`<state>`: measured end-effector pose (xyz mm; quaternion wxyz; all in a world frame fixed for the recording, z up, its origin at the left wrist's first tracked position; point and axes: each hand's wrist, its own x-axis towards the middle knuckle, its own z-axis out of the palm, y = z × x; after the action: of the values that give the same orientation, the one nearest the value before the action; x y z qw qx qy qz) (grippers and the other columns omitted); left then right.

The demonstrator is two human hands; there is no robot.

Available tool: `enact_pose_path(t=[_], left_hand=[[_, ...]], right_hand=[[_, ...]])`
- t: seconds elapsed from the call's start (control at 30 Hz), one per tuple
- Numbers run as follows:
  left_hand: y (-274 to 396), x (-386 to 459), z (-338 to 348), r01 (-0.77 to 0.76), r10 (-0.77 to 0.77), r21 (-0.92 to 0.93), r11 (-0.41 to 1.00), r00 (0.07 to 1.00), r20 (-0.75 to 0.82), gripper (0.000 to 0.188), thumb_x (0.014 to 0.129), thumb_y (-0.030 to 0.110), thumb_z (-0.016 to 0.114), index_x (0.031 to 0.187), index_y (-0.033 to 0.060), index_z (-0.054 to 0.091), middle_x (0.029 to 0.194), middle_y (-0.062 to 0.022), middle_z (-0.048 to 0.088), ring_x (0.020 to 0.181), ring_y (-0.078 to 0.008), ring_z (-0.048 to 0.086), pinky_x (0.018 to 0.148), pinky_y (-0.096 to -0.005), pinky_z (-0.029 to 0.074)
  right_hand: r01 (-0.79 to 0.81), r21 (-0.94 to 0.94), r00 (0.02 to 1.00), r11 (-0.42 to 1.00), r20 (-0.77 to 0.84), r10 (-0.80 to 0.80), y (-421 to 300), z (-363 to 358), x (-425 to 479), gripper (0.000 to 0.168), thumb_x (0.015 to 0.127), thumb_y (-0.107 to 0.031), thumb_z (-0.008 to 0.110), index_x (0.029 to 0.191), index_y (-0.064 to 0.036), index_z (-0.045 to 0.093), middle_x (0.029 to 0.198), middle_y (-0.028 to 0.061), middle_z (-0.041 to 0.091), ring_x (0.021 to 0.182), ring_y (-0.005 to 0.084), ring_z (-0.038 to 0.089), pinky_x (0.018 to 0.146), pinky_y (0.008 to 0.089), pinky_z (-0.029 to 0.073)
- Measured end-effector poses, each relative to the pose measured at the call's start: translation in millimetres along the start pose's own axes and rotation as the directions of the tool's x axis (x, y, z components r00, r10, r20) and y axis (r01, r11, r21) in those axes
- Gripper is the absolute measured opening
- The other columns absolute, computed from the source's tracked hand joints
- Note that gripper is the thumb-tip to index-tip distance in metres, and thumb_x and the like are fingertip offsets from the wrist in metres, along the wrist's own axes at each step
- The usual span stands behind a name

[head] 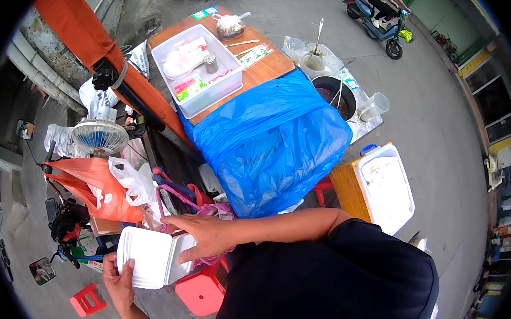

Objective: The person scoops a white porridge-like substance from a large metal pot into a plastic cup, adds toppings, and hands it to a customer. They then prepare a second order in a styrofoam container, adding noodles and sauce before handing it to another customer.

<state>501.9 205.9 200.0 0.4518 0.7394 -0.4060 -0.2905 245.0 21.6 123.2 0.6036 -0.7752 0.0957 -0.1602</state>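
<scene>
A white foam clamshell takeaway box (pixel 144 257) is unfolded, with its hinge line between the two halves. My left hand (pixel 120 277) grips the outer edge of its left half, thumb on the near face. Across the other half reaches my right hand (pixel 210 237), its thumb lying over that half and its fingers stretched past the upper edge. Whether the right fingers grip the foam or only touch it does not show. Behind the right hand is a pink mesh bag (pixel 215 211); a red plastic stool (pixel 201 292) stands below the box.
Ahead, a blue plastic bag (pixel 273 158) drapes off a wooden table (pixel 271 62) bearing a translucent tub (pixel 210 98). To its right are a dark pot (pixel 346 99) and a white-lidded box (pixel 384 191). An orange post (pixel 94 33), fan (pixel 100 136) and orange-red bag (pixel 95 187) crowd the left. A person rides a scooter (pixel 376 22).
</scene>
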Motion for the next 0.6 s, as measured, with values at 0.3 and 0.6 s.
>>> enact_pose_path(t=[0.3,0.6], left_hand=[[11.2,-29.6,204.3,0.172,-0.104,-0.754,0.633,0.985,0.138,0.066,0.09,0.019,0.078,0.144,0.0028,0.044,0.136,-0.0136,0.061,0.125,-0.0272,0.061,0.108,-0.0411,0.049],[-49.1,0.1,327.9,0.613,-0.279,-0.672,0.416,0.789,0.547,0.052,0.103,0.028,0.062,0.143,-0.0025,0.049,0.133,-0.0206,0.064,0.117,-0.0327,0.067,0.103,-0.0463,0.055]], right_hand=[[-0.144,0.394,0.918,0.908,-0.29,0.271,34.0,-51.0,-142.5,0.046,0.099,-0.029,0.068,0.134,-0.001,0.057,0.121,0.0163,0.07,0.113,0.0227,0.067,0.096,0.0377,0.052],[-0.193,0.703,0.315,0.685,-0.616,0.721,111.3,-140.5,-228.1,0.058,0.096,-0.058,0.067,0.114,-0.003,0.056,0.097,0.005,0.062,0.085,0.0125,0.059,0.078,0.029,0.05]])
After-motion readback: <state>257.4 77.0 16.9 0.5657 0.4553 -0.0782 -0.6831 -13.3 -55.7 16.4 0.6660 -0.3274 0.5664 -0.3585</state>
